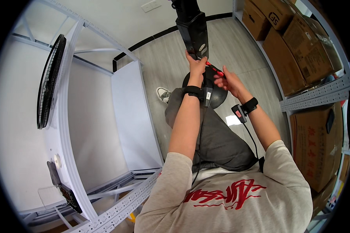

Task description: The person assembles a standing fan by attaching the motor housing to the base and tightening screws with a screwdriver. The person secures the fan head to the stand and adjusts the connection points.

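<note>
A black fan stand (192, 33) rises in front of me, its round dark base (217, 95) on the floor. My left hand (196, 69) grips the lower end of the stand's boxy section, with the thumb beside the tip of a red-and-black screwdriver (215, 69). The screwdriver lies slanted, its tip against the stand. Around the rear end of its handle, my right hand (230, 82) is loosely curled, thumb on the upper side. The exact contact of the tip is too small to make out. Both wrists wear black straps with small boxes and cables.
To the left stands a white metal shelf (76, 128) carrying a round black fan grille (51, 81). Cardboard boxes (286, 56) fill the rack on the right, with a larger carton (313, 143) lower down. My bent leg (217, 136) is close below my hands.
</note>
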Action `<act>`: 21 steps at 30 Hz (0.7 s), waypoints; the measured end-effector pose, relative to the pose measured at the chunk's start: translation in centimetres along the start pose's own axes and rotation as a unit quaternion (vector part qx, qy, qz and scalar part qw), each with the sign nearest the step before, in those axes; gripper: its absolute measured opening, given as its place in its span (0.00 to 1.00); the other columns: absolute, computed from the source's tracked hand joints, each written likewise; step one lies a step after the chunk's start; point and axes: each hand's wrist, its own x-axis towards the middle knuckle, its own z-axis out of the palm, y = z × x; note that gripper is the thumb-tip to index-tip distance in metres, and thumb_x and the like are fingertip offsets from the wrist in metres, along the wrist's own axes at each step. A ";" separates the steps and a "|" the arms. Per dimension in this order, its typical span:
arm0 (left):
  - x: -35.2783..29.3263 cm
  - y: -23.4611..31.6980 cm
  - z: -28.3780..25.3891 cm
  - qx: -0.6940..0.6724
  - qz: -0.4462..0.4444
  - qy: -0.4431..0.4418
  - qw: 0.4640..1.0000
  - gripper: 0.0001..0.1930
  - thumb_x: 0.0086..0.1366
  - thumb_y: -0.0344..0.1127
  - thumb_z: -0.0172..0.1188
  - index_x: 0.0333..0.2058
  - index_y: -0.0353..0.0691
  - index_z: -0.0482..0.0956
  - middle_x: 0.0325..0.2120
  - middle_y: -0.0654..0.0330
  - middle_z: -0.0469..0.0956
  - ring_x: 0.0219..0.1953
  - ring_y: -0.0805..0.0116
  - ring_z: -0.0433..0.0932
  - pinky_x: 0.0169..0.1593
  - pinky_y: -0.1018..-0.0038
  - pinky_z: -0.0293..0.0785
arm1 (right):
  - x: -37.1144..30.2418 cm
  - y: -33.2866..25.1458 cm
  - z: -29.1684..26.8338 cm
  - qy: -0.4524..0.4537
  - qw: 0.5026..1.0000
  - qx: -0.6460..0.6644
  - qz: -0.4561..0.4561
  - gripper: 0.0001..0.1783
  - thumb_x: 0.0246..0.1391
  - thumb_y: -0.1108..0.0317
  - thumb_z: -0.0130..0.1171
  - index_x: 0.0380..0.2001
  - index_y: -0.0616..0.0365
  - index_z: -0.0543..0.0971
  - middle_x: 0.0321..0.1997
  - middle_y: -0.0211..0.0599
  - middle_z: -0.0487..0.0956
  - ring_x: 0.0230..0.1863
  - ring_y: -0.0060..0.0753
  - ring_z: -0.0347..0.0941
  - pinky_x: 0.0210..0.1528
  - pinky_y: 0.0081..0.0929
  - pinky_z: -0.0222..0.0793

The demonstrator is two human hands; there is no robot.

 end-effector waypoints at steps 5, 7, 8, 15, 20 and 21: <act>-0.8 1.0 0.4 -0.007 -0.006 -0.017 1.000 0.50 0.58 0.27 0.62 0.69 0.56 0.35 0.24 0.66 0.68 0.19 0.78 0.64 0.18 0.79 0.56 | 1.9 1.4 -3.2 -0.066 0.998 -0.002 0.006 0.32 0.65 0.39 0.45 0.35 0.61 0.79 0.23 0.31 0.80 0.21 0.18 0.72 0.21 0.16 0.60; -1.4 1.9 1.0 -0.005 -0.014 -0.013 1.000 0.51 0.58 0.27 0.62 0.70 0.55 0.34 0.24 0.66 0.68 0.19 0.77 0.64 0.18 0.79 0.56 | 2.1 1.5 -2.8 0.000 0.990 -0.106 -0.089 0.31 0.64 0.41 0.47 0.32 0.61 0.80 0.21 0.31 0.79 0.20 0.20 0.73 0.21 0.20 0.62; -1.7 2.3 1.2 0.002 -0.020 -0.009 1.000 0.51 0.58 0.28 0.62 0.70 0.55 0.34 0.24 0.66 0.68 0.19 0.77 0.64 0.18 0.78 0.56 | 2.0 2.2 -2.2 0.071 0.958 -0.220 -0.169 0.30 0.64 0.41 0.48 0.31 0.61 0.80 0.20 0.31 0.79 0.21 0.21 0.73 0.21 0.21 0.63; -0.8 1.2 0.1 -0.027 0.003 -0.019 0.999 0.50 0.59 0.29 0.62 0.70 0.55 0.34 0.27 0.66 0.70 0.20 0.78 0.65 0.18 0.79 0.55 | -0.1 1.5 0.3 0.134 0.935 -0.273 -0.183 0.29 0.64 0.44 0.49 0.27 0.62 0.80 0.17 0.31 0.77 0.21 0.23 0.74 0.24 0.25 0.66; -1.2 1.6 0.6 0.010 -0.015 -0.016 1.000 0.50 0.59 0.29 0.63 0.70 0.54 0.34 0.30 0.65 0.71 0.22 0.78 0.66 0.20 0.79 0.58 | 0.4 0.8 -0.9 0.078 0.968 -0.206 -0.116 0.28 0.64 0.45 0.49 0.28 0.63 0.79 0.18 0.31 0.77 0.21 0.23 0.74 0.24 0.26 0.66; -1.2 1.5 0.6 0.010 -0.012 -0.013 1.000 0.50 0.59 0.29 0.63 0.70 0.54 0.34 0.30 0.65 0.71 0.22 0.78 0.66 0.20 0.79 0.58 | 0.5 0.9 -0.6 0.102 0.948 -0.250 -0.166 0.28 0.64 0.45 0.49 0.29 0.63 0.78 0.19 0.31 0.77 0.21 0.23 0.74 0.24 0.26 0.65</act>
